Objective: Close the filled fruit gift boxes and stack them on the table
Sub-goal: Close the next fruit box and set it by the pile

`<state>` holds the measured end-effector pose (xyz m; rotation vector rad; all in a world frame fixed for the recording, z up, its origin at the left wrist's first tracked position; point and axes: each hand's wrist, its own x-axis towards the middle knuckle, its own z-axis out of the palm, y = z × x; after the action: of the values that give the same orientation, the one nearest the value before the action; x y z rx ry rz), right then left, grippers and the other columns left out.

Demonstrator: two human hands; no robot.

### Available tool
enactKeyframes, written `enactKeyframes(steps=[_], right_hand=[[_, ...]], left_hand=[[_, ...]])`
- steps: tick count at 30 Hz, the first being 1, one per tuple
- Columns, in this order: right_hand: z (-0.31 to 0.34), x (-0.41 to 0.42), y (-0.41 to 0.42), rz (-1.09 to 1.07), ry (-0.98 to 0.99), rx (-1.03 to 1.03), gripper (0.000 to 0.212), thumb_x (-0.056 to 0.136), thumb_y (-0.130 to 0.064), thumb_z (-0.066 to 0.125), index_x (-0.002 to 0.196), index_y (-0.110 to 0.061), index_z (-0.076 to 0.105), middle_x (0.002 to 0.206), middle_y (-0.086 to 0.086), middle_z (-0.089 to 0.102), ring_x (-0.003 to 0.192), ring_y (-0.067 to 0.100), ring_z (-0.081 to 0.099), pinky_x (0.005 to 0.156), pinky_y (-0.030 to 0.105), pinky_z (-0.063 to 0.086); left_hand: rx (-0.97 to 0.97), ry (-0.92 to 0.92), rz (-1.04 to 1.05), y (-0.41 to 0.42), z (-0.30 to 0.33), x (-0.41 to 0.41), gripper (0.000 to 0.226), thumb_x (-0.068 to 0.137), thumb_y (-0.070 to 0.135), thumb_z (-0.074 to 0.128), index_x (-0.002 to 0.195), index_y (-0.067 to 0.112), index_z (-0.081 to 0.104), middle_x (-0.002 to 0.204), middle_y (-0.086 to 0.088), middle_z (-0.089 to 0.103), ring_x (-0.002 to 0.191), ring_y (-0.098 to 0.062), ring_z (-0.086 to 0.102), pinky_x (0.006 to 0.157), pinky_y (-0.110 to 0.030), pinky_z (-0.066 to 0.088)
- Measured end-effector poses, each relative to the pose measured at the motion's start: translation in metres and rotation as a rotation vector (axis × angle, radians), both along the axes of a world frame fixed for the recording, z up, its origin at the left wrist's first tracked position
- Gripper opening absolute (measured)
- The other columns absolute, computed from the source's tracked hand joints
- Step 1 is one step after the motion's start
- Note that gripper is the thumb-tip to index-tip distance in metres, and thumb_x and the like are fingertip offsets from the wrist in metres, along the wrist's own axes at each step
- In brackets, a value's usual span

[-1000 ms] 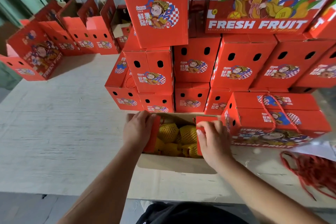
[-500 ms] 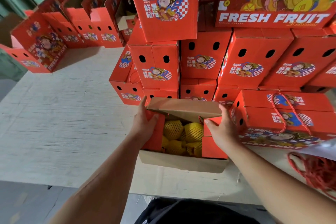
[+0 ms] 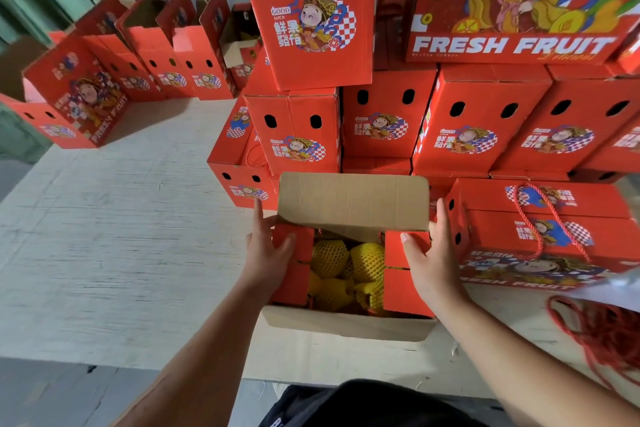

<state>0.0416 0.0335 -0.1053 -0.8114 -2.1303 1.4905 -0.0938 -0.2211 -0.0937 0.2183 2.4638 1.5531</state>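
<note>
Both hands (image 3: 268,255) (image 3: 433,258) holding open box (image 3: 346,324) side flaps, fruit (image 3: 348,270) inside

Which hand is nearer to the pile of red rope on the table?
Right. The right hand holds the open box's right side, nearer the red rope by the table's right edge. The left hand holds the far side.
</note>
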Motion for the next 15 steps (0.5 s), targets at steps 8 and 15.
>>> enactKeyframes(steps=[8,15], right_hand=[[0.014,-0.002,0.0,-0.07,0.272,0.064,0.039,0.096,-0.048,0.042,0.102,-0.009,0.049,0.088,-0.009,0.05,0.083,-0.011,0.05,0.075,0.005,0.036],[0.017,0.001,-0.001,-0.022,0.193,0.09,0.037,0.094,-0.051,0.041,0.08,-0.02,0.056,0.073,-0.005,0.056,0.074,-0.006,0.054,0.068,0.007,0.037]], left_hand=[[0.233,0.109,0.042,0.004,0.01,-0.006,0.021,0.09,0.042,0.057,0.11,0.039,0.063,0.108,0.012,0.07,0.112,-0.022,0.061,0.099,-0.042,0.05],[0.25,0.151,0.099,0.005,0.009,-0.002,0.043,0.089,0.053,0.058,0.087,0.012,0.071,0.092,-0.001,0.073,0.089,-0.012,0.066,0.078,-0.027,0.051]])
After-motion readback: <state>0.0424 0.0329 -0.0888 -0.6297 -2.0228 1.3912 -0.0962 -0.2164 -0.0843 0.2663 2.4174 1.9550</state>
